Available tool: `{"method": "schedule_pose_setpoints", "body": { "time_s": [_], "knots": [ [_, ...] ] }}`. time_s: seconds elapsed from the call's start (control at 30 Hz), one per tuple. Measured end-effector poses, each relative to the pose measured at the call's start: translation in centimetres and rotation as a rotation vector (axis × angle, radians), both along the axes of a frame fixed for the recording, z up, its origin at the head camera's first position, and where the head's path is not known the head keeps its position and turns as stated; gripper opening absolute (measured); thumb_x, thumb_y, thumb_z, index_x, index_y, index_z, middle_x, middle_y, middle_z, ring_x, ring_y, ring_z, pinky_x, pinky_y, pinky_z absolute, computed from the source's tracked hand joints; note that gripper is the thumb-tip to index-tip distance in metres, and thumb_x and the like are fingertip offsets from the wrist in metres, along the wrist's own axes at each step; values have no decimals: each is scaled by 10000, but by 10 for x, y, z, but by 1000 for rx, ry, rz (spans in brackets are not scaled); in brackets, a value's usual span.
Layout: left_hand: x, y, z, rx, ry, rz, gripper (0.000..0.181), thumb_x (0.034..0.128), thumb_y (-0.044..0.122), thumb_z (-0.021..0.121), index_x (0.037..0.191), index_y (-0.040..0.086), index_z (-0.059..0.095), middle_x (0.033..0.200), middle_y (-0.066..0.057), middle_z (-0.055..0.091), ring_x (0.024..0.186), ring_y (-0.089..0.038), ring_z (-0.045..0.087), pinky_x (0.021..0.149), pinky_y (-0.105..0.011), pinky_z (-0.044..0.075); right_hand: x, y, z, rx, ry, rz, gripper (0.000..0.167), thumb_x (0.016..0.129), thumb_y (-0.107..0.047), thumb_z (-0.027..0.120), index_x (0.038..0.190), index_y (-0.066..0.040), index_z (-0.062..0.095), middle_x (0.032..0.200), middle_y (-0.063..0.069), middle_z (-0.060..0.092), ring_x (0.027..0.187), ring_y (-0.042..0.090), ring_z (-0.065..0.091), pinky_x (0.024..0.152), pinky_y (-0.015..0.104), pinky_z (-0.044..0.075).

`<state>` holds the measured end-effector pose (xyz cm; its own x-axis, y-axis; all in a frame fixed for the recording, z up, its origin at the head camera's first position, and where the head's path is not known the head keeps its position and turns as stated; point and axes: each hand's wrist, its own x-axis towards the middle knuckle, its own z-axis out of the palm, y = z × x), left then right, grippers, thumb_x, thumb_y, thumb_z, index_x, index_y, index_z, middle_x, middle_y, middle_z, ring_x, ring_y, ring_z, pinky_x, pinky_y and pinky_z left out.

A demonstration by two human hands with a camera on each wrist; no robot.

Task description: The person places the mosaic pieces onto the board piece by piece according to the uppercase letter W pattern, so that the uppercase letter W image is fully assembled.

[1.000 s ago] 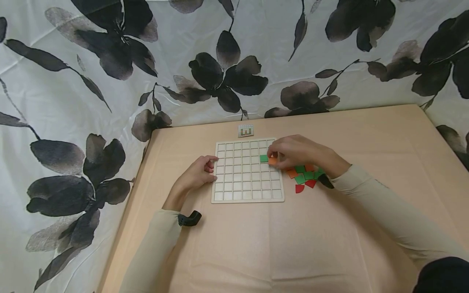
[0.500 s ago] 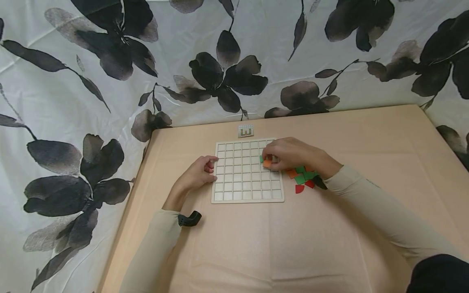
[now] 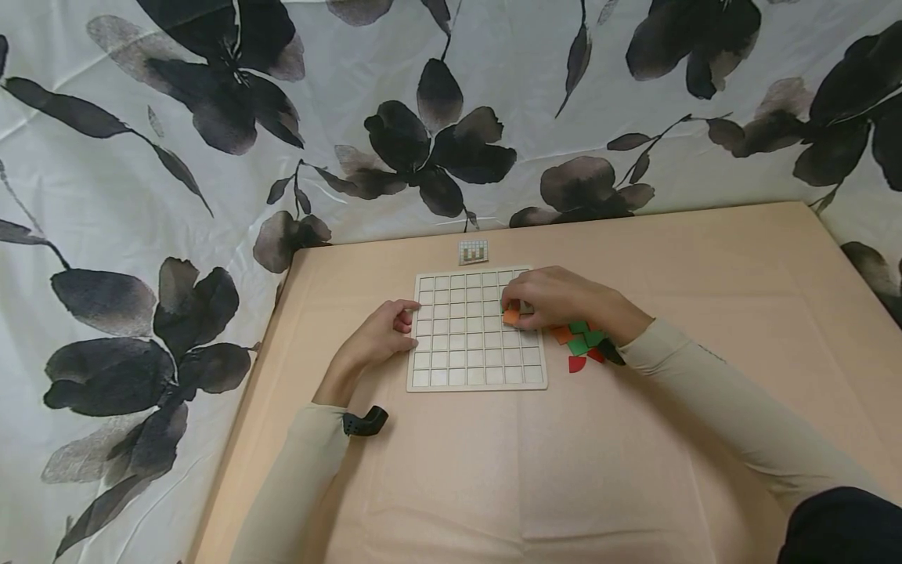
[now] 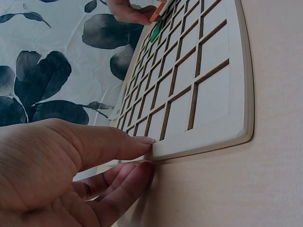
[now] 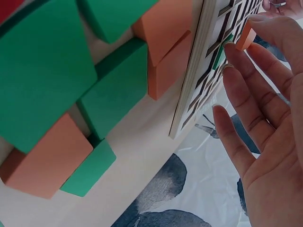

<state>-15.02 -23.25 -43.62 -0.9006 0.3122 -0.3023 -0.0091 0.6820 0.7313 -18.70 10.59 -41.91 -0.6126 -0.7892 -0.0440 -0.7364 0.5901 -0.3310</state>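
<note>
Head view and both wrist views: a person's right hand [image 3: 553, 296] pinches an orange piece [image 3: 511, 316] over a gridded board [image 3: 458, 360] while the left hand [image 3: 377, 333] holds the board's edge

Head view: The pale board lies flat on a light wood-toned table [image 3: 451, 470], its many square cells mostly unfilled. The left hand's thumb and forefinger meet its left edge. The right hand reaches in from the other side, with the orange piece between thumb and fingers over the board's right part. Just beside the board, under the right wrist, is a heap of flat pieces [image 3: 579, 345] in green, orange and red. A small patterned card [image 3: 473, 251] sits just beyond the far edge. White cloth [image 3: 338, 70] with dark flowers hangs behind.

Left wrist view: The left hand grips the board's rim, its lower fingers bent beneath. Near the top, the orange piece is close to a green piece [image 4: 157, 31] on the grid.

Right wrist view: Thumb and fingertips pinch the orange piece, held tilted; other fingers spread clear. Whether the piece touches the board, I cannot tell. Large in the foreground, green and orange pieces overlap.
</note>
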Motion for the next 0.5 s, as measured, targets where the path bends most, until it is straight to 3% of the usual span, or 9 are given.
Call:
{"method": "schedule_pose_setpoints", "body": {
  "time_s": [0.5],
  "knots": [
    [-1,0,1,2,0,-4,678,850,-78,742,1464,24,474,1085,-116,461,1006,-249,478,795,-336,432,-2,0,-2,-7,48,76,200,872,-247,765,1049,-171,715,944,-35,647,835,113,555,743,328,494]
  ]
}}
